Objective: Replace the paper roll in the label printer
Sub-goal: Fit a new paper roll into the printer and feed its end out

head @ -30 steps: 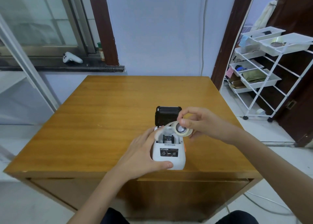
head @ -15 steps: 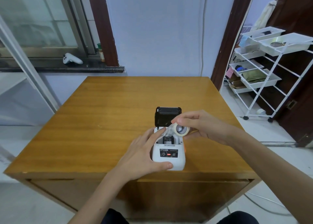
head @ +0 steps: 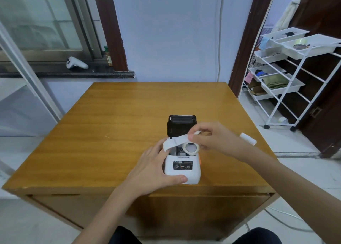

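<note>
A small white label printer [head: 182,170] stands near the front edge of the wooden table [head: 118,125], its black lid [head: 181,124] flipped up behind it. My left hand [head: 153,170] grips the printer's left side, thumb on its front corner. My right hand [head: 212,138] pinches a white paper roll [head: 191,148] just above the printer's open bay. A loose strip of paper [head: 173,142] trails from the roll to the left over the bay. The inside of the bay is mostly hidden by the roll.
A second white roll [head: 248,138] lies on the table's right edge behind my right wrist. A white wire rack with trays [head: 280,85] stands to the right on the floor. A white game controller [head: 75,63] rests on the window ledge at the back left.
My right hand has lowered the roll toward the open bay and the paper strip has unrolled further to the left. My left hand stays on the printer.
</note>
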Tool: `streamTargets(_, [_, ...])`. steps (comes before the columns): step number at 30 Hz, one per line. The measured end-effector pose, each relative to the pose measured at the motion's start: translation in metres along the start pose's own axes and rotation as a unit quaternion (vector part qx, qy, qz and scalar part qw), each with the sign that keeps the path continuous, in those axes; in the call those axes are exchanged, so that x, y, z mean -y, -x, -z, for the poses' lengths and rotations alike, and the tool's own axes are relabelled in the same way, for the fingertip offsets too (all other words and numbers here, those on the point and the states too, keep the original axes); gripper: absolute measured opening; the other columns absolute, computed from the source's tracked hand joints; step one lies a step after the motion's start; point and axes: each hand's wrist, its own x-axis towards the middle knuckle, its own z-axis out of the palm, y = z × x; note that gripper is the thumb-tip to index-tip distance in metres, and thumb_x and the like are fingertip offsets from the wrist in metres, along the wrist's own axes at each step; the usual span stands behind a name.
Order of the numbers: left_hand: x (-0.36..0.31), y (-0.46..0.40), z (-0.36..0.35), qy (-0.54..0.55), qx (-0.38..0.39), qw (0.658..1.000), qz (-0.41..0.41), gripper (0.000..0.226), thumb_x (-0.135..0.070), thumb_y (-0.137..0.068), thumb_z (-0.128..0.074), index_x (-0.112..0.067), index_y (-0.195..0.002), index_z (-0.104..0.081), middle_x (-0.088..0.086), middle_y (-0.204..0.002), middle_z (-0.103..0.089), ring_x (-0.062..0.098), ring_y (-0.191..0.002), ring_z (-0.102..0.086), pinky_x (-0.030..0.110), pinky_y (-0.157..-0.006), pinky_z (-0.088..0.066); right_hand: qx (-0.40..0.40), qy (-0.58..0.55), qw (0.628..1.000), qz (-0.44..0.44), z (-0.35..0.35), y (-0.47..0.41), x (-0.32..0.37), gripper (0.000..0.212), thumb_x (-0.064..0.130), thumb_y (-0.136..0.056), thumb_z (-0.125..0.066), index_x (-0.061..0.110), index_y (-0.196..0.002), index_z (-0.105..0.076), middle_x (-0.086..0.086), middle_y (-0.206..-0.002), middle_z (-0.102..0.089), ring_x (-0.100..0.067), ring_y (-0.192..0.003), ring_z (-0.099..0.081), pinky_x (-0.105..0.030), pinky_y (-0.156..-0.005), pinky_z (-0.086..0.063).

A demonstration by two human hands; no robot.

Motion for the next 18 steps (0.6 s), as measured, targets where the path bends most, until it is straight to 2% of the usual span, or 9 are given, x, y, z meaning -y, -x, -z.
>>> streamTargets(2, [0.0,0.0,0.0,0.01,0.001,1.0,0.004,0.096,-0.073,-0.068,-0.064,-0.051,-0.145,-0.012,-0.024,-0.153,-0.017,0.002,-0.132,-0.028,0.033,-0.107,-0.027,0.026,0.054,0.998,0.009,0.001,0.001,-0.001,0.018,0.034,-0.083,-0.071,0.024,-0.098,-0.067,0.004,-0.097,-0.066,0.001,-0.065,-0.058,-0.018,-0.061,-0.049])
streamTargets(5, [-0.002,-0.001,0.001,0.014,-0.004,1.0,0.002,0.09,-0.071,-0.068,-0.067,-0.05,-0.143,-0.022,-0.025,-0.147,-0.026,0.001,-0.126,-0.032,0.032,-0.104,-0.031,0.068,0.127,0.99,0.014,0.001,-0.002,-0.002,0.026,0.036,-0.079,-0.074,0.033,-0.102,-0.062,0.006,-0.094,-0.064,-0.019,-0.08,-0.061,-0.029,-0.067,-0.047])
streamTargets(8, [-0.006,0.002,0.003,0.001,0.005,1.0,0.014,0.076,-0.066,-0.071,-0.069,-0.048,-0.135,-0.033,-0.026,-0.127,-0.033,-0.005,-0.107,-0.028,0.024,-0.092,-0.028,0.081,0.201,0.976,0.033,0.0,-0.003,0.003,0.03,0.035,-0.082,-0.071,0.034,-0.11,-0.06,0.011,-0.093,-0.06,-0.009,-0.077,-0.055,-0.023,-0.065,-0.043])
streamTargets(10, [-0.006,0.002,0.003,-0.008,0.005,1.0,0.024,0.076,-0.07,-0.069,-0.067,-0.045,-0.133,-0.033,-0.022,-0.122,-0.038,0.0,-0.104,-0.032,0.026,-0.089,-0.031,0.092,0.24,0.966,0.042,0.002,-0.005,0.005,0.034,0.04,-0.084,-0.069,0.037,-0.116,-0.06,0.013,-0.103,-0.059,-0.008,-0.089,-0.055,-0.027,-0.075,-0.047])
streamTargets(13, [-0.003,0.0,0.001,-0.01,0.011,1.0,0.024,0.081,-0.074,-0.065,-0.063,-0.041,-0.133,-0.032,-0.017,-0.129,-0.037,0.006,-0.109,-0.037,0.032,-0.095,-0.036,0.119,0.272,0.954,0.039,0.003,-0.003,0.011,0.037,0.045,-0.086,-0.064,0.037,-0.123,-0.061,0.01,-0.113,-0.058,-0.01,-0.103,-0.053,-0.035,-0.092,-0.046])
streamTargets(16, [0.0,0.0,0.0,-0.004,0.016,0.999,0.027,0.09,-0.077,-0.064,-0.06,-0.041,-0.139,-0.024,-0.022,-0.139,-0.026,0.003,-0.118,-0.031,0.032,-0.103,-0.031,0.145,0.244,0.957,0.066,0.002,-0.001,0.015,0.03,0.035,-0.09,-0.062,0.029,-0.119,-0.068,-0.001,-0.11,-0.066,-0.015,-0.1,-0.058,-0.034,-0.087,-0.046])
streamTargets(18, [-0.001,0.0,0.0,-0.006,0.017,0.999,0.032,0.092,-0.077,-0.063,-0.06,-0.038,-0.14,-0.025,-0.024,-0.138,-0.025,0.0,-0.117,-0.03,0.031,-0.103,-0.03,0.148,0.248,0.955,0.069,0.002,0.0,0.013,0.03,0.03,-0.09,-0.063,0.028,-0.12,-0.068,0.002,-0.104,-0.065,-0.011,-0.092,-0.058,-0.028,-0.08,-0.047])
